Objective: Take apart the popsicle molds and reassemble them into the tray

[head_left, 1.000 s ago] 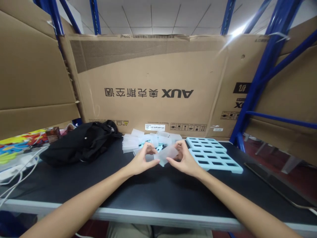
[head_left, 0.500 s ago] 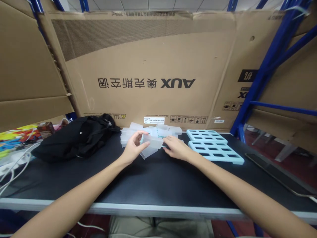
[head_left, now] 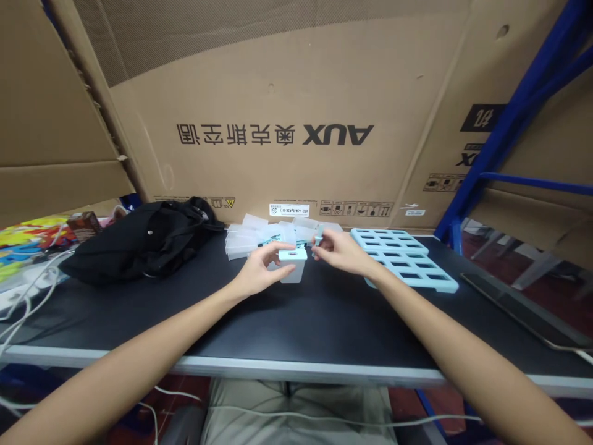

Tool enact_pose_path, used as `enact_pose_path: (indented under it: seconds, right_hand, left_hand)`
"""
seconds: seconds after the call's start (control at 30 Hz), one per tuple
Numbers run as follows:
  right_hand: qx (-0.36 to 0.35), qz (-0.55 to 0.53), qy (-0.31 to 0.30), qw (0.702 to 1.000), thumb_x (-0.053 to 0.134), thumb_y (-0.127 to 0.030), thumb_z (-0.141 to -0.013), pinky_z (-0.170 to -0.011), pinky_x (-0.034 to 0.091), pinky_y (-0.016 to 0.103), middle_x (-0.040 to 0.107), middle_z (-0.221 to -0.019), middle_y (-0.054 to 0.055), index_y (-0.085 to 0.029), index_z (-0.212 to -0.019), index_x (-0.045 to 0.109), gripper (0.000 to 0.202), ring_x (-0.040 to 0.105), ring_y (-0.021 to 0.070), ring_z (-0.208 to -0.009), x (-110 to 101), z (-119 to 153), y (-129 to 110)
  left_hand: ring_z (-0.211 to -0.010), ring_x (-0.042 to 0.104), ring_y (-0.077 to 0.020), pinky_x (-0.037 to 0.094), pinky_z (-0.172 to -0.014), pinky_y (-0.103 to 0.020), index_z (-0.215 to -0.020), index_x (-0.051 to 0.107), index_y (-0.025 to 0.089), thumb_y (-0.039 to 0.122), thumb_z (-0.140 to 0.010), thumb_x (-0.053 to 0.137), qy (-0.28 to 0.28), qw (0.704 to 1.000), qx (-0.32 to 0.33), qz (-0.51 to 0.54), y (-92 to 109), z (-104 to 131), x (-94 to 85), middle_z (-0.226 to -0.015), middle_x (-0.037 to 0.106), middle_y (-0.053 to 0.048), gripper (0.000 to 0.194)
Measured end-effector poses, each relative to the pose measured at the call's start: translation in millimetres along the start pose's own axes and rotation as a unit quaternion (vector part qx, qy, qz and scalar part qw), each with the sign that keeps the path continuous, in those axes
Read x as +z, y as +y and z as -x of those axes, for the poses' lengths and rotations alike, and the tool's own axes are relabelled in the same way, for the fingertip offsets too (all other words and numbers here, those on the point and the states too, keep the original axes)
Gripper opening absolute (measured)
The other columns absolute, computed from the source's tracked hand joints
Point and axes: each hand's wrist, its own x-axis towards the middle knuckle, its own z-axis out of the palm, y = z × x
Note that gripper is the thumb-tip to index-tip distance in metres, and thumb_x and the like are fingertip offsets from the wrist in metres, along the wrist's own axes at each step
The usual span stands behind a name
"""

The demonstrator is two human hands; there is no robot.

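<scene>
A brown cardboard panel [head_left: 296,80] with upside-down printing stands along the far edge of the black surface [head_left: 296,334]; a blue metal frame [head_left: 498,136] rises beyond the surface's far right corner; a crumpled black bag [head_left: 134,247] lies toward the far left corner; bright-coloured pieces [head_left: 28,238] crowd the left edge beside it; a light blue rack [head_left: 419,252], with rows of rectangular openings in two tiers, sits toward the far right corner; a dark flat device [head_left: 525,312] lies along the right edge; a heap of translucent containers [head_left: 238,241] is gathered near the middle of the far edge, between bag and rack, with light blue bits among them.

The left hand [head_left: 254,272] is in front of the heap, its grip closed about a translucent box [head_left: 291,273], thumb on the near side and fingers behind; the box is upright, midway between the left and right edges and nearer the far edge than the near one; whether its base touches the surface I cannot tell; its light blue top [head_left: 296,254] has a small dark opening; the right hand [head_left: 345,252], just beside it, pinches a small light blue piece [head_left: 319,233], partly hidden by the fingers.
</scene>
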Motion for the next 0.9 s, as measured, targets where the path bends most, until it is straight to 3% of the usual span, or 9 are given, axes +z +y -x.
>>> enact_pose_path:
  seconds: [0.1, 0.17, 0.3, 0.43, 0.67, 0.83, 0.9]
  right_hand:
    - [-0.014, -0.182, 0.044, 0.982, 0.059, -0.039, -0.088, -0.074, 0.054, 0.035, 0.068, -0.087, 0.006, -0.018, -0.1, 0.052, 0.025, 0.068, 0.0177, -0.079, -0.5, 2.1, -20.4]
    - [-0.028, -0.21, 0.044, 0.976, 0.062, -0.042, -0.087, -0.074, 0.054, 0.034, 0.066, -0.089, 0.006, -0.017, -0.099, 0.053, 0.029, 0.067, 0.0166, -0.078, 6.1, 2.1, -30.3]
    - [-0.042, -0.109, 0.006, 0.993, 0.058, -0.044, -0.09, -0.069, 0.049, 0.03, 0.064, -0.085, 0.004, -0.016, -0.095, 0.059, 0.028, 0.059, 0.0142, -0.074, 15.0, 3.6, -37.6]
    - [-0.037, -0.035, 0.006, 0.999, 0.051, -0.044, -0.094, -0.063, 0.046, 0.028, 0.061, -0.08, 0.002, -0.017, -0.094, 0.059, 0.028, 0.054, 0.0134, -0.069, 10.4, 8.0, -38.7]
    - [-0.06, 0.025, 0.014, 0.998, 0.046, -0.04, -0.097, -0.064, 0.044, 0.029, 0.06, -0.081, 0.003, -0.018, -0.095, 0.056, 0.024, 0.052, 0.0142, -0.068, 11.6, 8.2, -38.9]
    - [-0.09, 0.089, -0.005, 0.992, 0.046, -0.039, -0.096, -0.081, 0.047, 0.035, 0.059, -0.1, 0.008, -0.019, -0.101, 0.054, 0.022, 0.055, 0.0189, -0.089, 12.3, 10.4, -37.1]
    - [-0.071, 0.132, 0.001, 0.989, 0.053, -0.047, -0.092, -0.087, 0.046, 0.039, 0.058, -0.111, 0.01, -0.02, -0.111, 0.051, 0.032, 0.055, 0.0228, -0.1, 16.1, 14.1, -38.2]
  left_hand:
    - [-0.1, 0.064, -0.0213, 0.054, -0.083, -0.036, -0.118, 0.061, 0.02, 0.038, -0.081, 0.072, -0.02, 1.0, -0.008, -0.014, -2.2, 0.2, 1.7, -0.118, 0.065, -0.01, 0.043]
    - [-0.095, 0.065, -0.0193, 0.054, -0.081, -0.034, -0.116, 0.059, 0.02, 0.038, -0.078, 0.075, -0.026, 0.999, -0.011, -0.015, -4.0, 0.8, 4.2, -0.115, 0.065, -0.009, 0.045]
    - [-0.08, 0.066, -0.0142, 0.056, -0.076, -0.031, -0.101, 0.047, 0.02, 0.04, -0.071, 0.082, -0.003, 0.999, -0.036, -0.023, -4.1, 1.7, 7.9, -0.1, 0.065, -0.003, 0.05]
    - [-0.073, 0.065, -0.0125, 0.057, -0.075, -0.031, -0.09, 0.039, 0.021, 0.043, -0.069, 0.082, 0.002, 0.999, -0.041, -0.036, 0.6, 1.3, 7.9, -0.084, 0.059, 0.002, 0.052]
    - [-0.076, 0.062, -0.0114, 0.059, -0.076, -0.031, -0.092, 0.042, 0.021, 0.038, -0.072, 0.078, 0.0, 0.998, -0.011, -0.057, 2.1, 1.8, 6.8, -0.091, 0.053, 0.001, 0.044]
    - [-0.078, 0.063, -0.0112, 0.059, -0.08, -0.031, -0.097, 0.042, 0.021, 0.027, -0.075, 0.073, -0.015, 0.999, 0.012, -0.038, 1.7, 4.0, 8.8, -0.095, 0.053, 0.0, 0.038]
    - [-0.079, 0.064, -0.0124, 0.059, -0.08, -0.032, -0.098, 0.042, 0.022, 0.026, -0.077, 0.071, -0.015, 0.999, 0.014, -0.034, 0.8, 4.9, 10.3, -0.096, 0.053, 0.0, 0.036]
